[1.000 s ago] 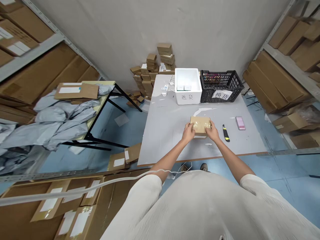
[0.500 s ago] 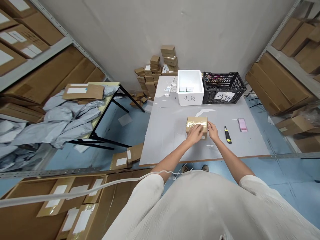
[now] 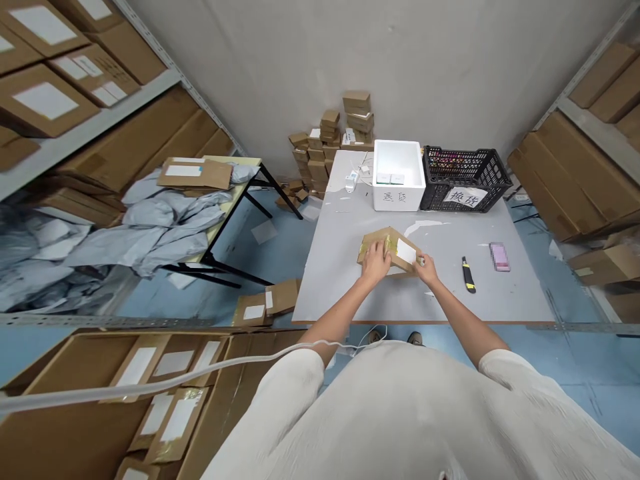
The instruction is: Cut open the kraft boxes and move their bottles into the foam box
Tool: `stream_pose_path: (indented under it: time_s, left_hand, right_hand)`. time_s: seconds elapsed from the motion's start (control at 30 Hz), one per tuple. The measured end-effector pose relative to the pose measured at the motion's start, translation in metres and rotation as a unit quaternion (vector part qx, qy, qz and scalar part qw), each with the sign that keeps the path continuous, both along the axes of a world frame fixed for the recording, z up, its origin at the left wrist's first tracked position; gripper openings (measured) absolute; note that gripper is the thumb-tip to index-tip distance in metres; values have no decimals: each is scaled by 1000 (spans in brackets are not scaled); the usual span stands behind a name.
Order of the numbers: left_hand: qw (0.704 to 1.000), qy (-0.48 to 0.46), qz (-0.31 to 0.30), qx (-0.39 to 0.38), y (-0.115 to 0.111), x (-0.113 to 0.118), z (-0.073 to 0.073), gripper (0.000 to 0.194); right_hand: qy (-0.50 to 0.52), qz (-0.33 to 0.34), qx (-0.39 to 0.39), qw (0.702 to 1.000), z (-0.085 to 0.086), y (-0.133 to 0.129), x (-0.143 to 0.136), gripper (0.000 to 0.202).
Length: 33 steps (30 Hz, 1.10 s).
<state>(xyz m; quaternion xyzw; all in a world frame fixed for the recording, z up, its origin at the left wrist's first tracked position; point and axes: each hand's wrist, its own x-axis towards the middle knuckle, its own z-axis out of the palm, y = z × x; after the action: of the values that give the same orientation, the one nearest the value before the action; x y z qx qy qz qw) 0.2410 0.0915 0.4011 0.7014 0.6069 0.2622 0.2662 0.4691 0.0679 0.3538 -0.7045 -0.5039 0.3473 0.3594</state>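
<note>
A small brown cardboard box (image 3: pixel 373 239) with shiny tape and a white label is tilted over the front half of the grey table (image 3: pixel 340 267). My left hand (image 3: pixel 376 262) grips its left front part, fingers on the taped surface. At the right corner, beside the label, my right hand (image 3: pixel 425 269) pinches the box. To the right of my hands lie a black and yellow box cutter (image 3: pixel 469 275) and a pink patterned item (image 3: pixel 499 257).
Behind the box stand a white bin (image 3: pixel 398 197) holding small white boxes and a black crate (image 3: pixel 463 180). A side table with grey bags (image 3: pixel 160 213) is at the left. An open carton (image 3: pixel 75 373) of parcels sits lower left, and a white cable (image 3: pixel 200 377) crosses it.
The box has been turned and tilted, so its white label now shows. My left hand has shifted left with it. The whole view has moved slightly left, so the surroundings appear further right.
</note>
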Motion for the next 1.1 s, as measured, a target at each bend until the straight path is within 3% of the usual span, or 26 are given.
stream_pose_path:
  time_s: [0.13, 0.37, 0.57, 0.77, 1.1]
  left_hand:
    - [999, -17, 15, -24, 2, -38, -4, 61]
    - [996, -51, 48, -50, 0, -89, -19, 62]
    - [991, -70, 49, -101, -7, -108, -32, 59]
    - [989, -88, 33, -115, -5, -87, -33, 55]
    - [978, -133, 14, -158, -4, -13, -42, 56]
  right_hand:
    - [25, -24, -86, 996, -9, 1, -14, 51]
    - [44, -32, -82, 995, -7, 8, -52, 49]
    - [34, -35, -70, 996, 7, -1, -60, 53]
    - [11, -66, -60, 996, 25, -12, -36, 47]
    - [1, -87, -32, 996, 31, -17, 32, 48]
